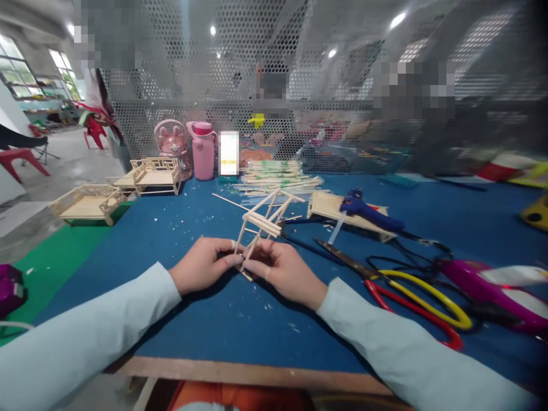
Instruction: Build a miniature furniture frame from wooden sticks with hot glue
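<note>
A small frame of thin wooden sticks is held tilted above the blue table, with one long stick jutting out to its upper left. My left hand pinches its lower end from the left, thumb and fingers pressed together. From the right, my right hand grips the same lower end, close beside the left fingertips. Behind the frame lies a pile of loose sticks. A wooden piece like a small bench lies to the right, partly under a blue glue gun.
Scissors with red and yellow handles lie at the right, near a magenta tool and dark cables. Two stick-built seats stand at the left. A pink bottle and a lit phone stand before a perforated screen.
</note>
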`<action>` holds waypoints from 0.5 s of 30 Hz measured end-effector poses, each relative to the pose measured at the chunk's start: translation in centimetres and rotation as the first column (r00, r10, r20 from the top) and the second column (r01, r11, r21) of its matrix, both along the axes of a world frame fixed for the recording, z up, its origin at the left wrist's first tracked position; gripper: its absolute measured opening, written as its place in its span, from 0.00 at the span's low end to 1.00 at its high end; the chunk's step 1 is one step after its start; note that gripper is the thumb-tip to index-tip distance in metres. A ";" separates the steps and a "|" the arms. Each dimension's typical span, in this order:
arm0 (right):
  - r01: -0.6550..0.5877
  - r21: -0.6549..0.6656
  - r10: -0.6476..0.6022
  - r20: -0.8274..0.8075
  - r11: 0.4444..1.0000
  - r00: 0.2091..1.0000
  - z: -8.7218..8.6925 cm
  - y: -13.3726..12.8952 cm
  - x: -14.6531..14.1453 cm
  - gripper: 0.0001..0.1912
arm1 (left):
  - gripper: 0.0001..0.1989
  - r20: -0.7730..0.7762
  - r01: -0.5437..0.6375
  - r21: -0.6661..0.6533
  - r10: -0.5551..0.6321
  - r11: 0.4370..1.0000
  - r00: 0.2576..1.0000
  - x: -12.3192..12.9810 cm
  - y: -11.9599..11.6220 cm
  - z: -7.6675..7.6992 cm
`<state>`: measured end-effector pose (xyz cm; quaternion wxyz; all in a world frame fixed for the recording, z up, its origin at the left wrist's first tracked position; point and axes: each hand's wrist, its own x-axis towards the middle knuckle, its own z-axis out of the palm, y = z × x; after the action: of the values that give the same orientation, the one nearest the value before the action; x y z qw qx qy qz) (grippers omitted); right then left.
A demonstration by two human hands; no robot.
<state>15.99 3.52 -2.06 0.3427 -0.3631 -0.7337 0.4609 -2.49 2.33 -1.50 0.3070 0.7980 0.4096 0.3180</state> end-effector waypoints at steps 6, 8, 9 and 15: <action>0.017 0.073 -0.020 0.046 0.997 0.999 -0.2 -0.1 0.3 0.04 | 0.12 0.007 0.013 -0.029 -0.013 0.999 1.000 -0.1 -0.1 0.3; 0.013 0.083 -0.018 0.053 0.996 0.998 -0.2 -0.1 0.2 0.03 | 0.11 0.007 0.003 -0.027 -0.003 1.000 1.000 0.0 -0.1 0.3; 0.013 0.084 -0.018 0.058 0.996 0.998 -0.2 -0.1 0.2 0.04 | 0.11 0.010 -0.003 -0.025 0.003 1.000 1.000 0.0 -0.2 0.3; 0.024 0.098 -0.033 0.088 0.995 0.996 -0.4 -0.2 0.3 0.05 | 0.10 0.027 -0.008 -0.018 0.008 1.000 1.000 0.1 -0.3 0.4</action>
<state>16.27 3.29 -2.41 0.3332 -0.3767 -0.7645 0.4032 -2.39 2.02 -1.14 0.3181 0.7894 0.4113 0.3263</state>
